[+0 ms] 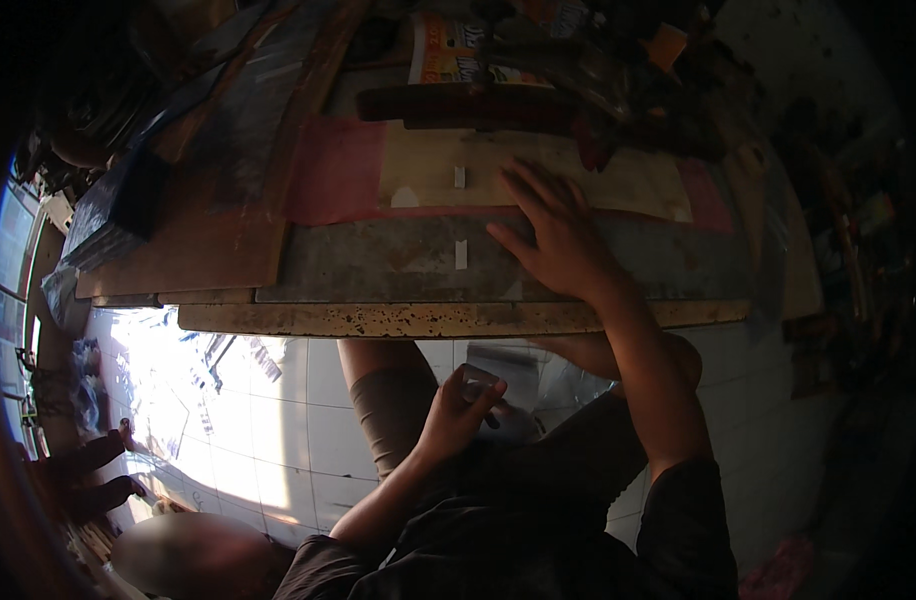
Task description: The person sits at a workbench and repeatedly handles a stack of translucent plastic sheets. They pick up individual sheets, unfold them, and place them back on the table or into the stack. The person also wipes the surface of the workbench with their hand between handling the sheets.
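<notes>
Head view: resting the nearer right hand [558,235], spread wide, on the pale strip [486,170] lying left to right across the worktop [378,262] ahead, with the left hand [451,415] well apart, curled round a dark object [492,419].

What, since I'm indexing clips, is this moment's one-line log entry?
left hand: holding unclear dark item | right hand: open, touching pale strip | pale strip: over pink sheet on workbench

Left of the right hand [558,236], the grey board's [368,262] front is free (one pale tab [462,254] aside). A dark bar [463,104] obstructs beyond.
</notes>
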Demonstrator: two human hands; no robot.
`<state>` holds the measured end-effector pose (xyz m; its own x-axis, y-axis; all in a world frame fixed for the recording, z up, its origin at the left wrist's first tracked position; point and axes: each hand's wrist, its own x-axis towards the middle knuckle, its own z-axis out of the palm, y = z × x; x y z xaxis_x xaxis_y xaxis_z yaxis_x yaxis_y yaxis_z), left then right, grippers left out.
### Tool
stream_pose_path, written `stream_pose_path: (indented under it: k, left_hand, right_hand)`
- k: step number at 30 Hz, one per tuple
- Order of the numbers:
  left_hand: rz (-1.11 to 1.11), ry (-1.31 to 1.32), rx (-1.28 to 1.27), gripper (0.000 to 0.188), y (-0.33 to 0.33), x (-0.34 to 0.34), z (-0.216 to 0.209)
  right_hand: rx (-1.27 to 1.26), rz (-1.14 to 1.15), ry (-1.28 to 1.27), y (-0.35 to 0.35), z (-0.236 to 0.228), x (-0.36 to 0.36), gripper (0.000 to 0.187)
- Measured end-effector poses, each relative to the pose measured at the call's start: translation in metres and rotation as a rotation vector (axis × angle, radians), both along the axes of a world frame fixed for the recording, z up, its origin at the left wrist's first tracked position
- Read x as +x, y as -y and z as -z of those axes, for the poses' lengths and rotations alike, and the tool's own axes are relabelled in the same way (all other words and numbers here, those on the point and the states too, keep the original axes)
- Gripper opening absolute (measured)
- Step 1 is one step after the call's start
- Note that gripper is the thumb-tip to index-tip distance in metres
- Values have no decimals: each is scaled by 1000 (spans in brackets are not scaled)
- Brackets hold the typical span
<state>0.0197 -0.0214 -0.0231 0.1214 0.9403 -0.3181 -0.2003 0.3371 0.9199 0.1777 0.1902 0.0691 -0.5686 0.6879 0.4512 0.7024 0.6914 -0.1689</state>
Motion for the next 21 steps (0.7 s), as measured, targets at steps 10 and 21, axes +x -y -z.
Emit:
stream_pose_path:
  k: [10,21]
  left_hand:
    - [2,-14,0,39,-2,-1,-2]
    - [35,-56,1,39,-3,-2,-2]
  right_hand:
    - [16,1,-2,-2,0,-2,63]
    - [-10,16,5,0,-5,-2,64]
